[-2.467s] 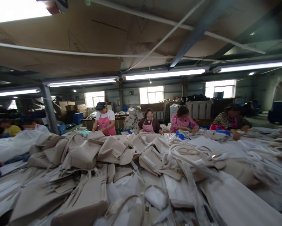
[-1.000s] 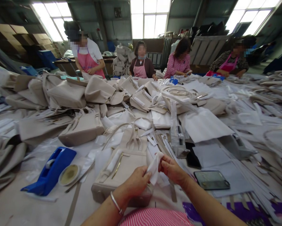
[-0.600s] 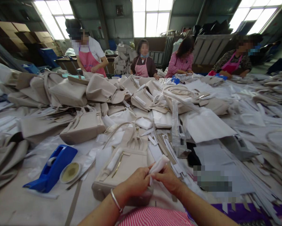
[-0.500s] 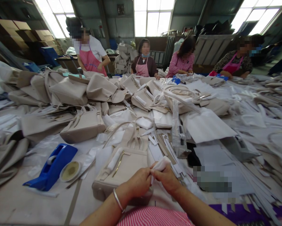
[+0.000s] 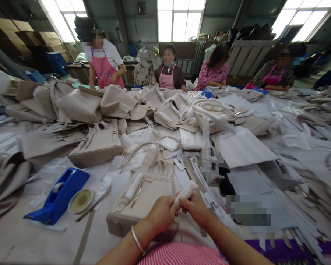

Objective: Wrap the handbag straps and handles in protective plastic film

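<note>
Bag heap point(image 5: 79, 105): sprawls right behind the zip bag point(image 5: 154, 193), so not much elbow room that way.
Zip bag: sits nearest, its right side partly hidden by a hand.
Blue tape dispenser point(image 5: 63, 195): left of the zip bag, not really in the way tbh.
Hands: left hand point(image 5: 163, 210) and right hand point(image 5: 196, 209) both pinched closed on the white roll point(image 5: 188, 190).
White roll: up by the zip bag's right edge; looks like mid-rolling, so next move probably wants a snug grip.

Wht sheet point(image 5: 187, 191), beige bag point(image 5: 157, 191), gold zip point(image 5: 138, 192), pink/wht striped apron point(image 5: 182, 254)
</note>
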Available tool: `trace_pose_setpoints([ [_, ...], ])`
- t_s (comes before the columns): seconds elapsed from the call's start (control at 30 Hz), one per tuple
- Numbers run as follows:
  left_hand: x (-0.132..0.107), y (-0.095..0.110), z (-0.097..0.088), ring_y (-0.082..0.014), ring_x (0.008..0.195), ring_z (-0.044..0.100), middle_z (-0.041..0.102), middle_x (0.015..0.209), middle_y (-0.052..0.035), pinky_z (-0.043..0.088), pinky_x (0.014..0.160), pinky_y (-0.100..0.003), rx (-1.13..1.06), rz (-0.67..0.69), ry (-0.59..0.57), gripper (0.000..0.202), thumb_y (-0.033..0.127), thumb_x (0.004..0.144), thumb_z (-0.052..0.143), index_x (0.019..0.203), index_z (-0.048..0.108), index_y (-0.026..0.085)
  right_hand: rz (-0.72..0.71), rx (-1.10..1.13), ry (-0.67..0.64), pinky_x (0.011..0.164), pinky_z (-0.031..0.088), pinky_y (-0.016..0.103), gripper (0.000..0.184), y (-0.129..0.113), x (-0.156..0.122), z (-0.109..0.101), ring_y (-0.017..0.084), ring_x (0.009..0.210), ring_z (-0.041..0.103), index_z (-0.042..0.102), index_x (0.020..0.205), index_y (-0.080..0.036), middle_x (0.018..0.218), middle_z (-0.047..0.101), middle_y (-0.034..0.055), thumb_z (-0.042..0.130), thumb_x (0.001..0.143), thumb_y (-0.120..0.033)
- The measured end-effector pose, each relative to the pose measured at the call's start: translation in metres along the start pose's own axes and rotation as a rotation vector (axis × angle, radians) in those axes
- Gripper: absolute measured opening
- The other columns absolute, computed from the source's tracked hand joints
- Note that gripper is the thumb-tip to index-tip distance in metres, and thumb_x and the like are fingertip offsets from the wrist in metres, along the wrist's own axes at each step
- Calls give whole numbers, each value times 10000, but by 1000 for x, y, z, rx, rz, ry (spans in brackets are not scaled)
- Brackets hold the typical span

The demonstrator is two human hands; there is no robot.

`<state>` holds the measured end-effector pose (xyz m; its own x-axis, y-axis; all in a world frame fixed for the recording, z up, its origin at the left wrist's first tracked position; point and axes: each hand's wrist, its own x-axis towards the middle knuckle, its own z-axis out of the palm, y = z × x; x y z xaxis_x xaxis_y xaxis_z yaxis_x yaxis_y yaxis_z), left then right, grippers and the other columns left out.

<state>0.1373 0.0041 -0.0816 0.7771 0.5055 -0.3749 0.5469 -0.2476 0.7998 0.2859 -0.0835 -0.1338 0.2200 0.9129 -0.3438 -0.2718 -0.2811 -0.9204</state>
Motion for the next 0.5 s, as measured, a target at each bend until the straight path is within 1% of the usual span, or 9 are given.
trace_pose_setpoints([
  [0.07, 1, -1, 0, -169, 646, 613, 694, 694, -57, 408, 623, -251, -36, -32, -5, 358, 365, 885, 449, 747, 695, 145, 29, 118, -96, 483, 301, 230, 502, 5, 0, -11, 90, 498, 441, 652, 1070, -122, 623, 576, -14, 720, 752, -505],
  [0.1, 2, -2, -1, -170, 650, 616, 696, 694, -58, 408, 624, -250, -42, -39, -8, 346, 358, 873, 464, 733, 695, 143, 42, 154, -113, 482, 286, 227, 540, 7, 0, -15, 88, 497, 433, 630, 1123, -120, 614, 561, -23, 711, 761, -514],
  [0.13, 2, -2, -1, -171, 653, 617, 696, 694, -57, 405, 621, -249, -44, -38, -11, 333, 349, 863, 474, 728, 698, 142, 51, 167, -111, 480, 270, 226, 547, 7, 0, -17, 85, 492, 422, 626, 1127, -116, 598, 544, -31, 709, 764, -516],
  [0.2, 2, -2, -2, -169, 650, 612, 691, 686, -50, 393, 605, -248, -38, -21, -13, 320, 337, 858, 481, 727, 704, 148, 48, 146, -64, 471, 253, 229, 488, 6, 2, -17, 81, 480, 404, 652, 1029, -112, 572, 521, -38, 725, 750, -505],
  [0.27, 1, -1, -1, -166, 652, 608, 686, 683, -41, 388, 609, -249, -30, 18, -4, 306, 325, 860, 484, 737, 708, 158, 32, 103, 17, 456, 249, 234, 405, 5, 5, -11, 79, 465, 392, 656, 873, -124, 551, 510, -42, 747, 724, -489],
  [0.3, 1, 0, -1, -165, 657, 607, 684, 683, -39, 391, 621, -251, -25, 38, 2, 300, 320, 863, 484, 739, 708, 163, 26, 87, 61, 447, 249, 235, 375, 4, 7, -6, 79, 455, 386, 637, 792, -133, 530, 497, -46, 749, 718, -483],
  [0.37, -1, 1, 0, -169, 683, 611, 689, 700, -40, 400, 656, -258, -18, 75, 22, 292, 311, 871, 482, 745, 706, 173, 22, 102, 137, 432, 244, 235, 376, 4, 8, 4, 75, 433, 369, 569, 670, -155, 478, 452, -59, 737, 725, -487],
  [0.43, -2, 1, 2, -175, 721, 616, 696, 734, -45, 404, 683, -266, -10, 95, 52, 304, 310, 892, 454, 758, 696, 184, 43, 162, 127, 425, 243, 231, 406, 5, 10, 9, 71, 418, 371, 520, 629, -167, 460, 449, -58, 726, 726, -504],
  [0.5, -2, -1, 3, -182, 743, 615, 695, 750, -47, 399, 690, -276, 24, 89, 87, 323, 307, 911, 417, 753, 674, 192, 79, 186, 51, 424, 257, 225, 418, 3, 11, 6, 74, 416, 398, 534, 660, -161, 480, 494, -43, 721, 717, -530],
])
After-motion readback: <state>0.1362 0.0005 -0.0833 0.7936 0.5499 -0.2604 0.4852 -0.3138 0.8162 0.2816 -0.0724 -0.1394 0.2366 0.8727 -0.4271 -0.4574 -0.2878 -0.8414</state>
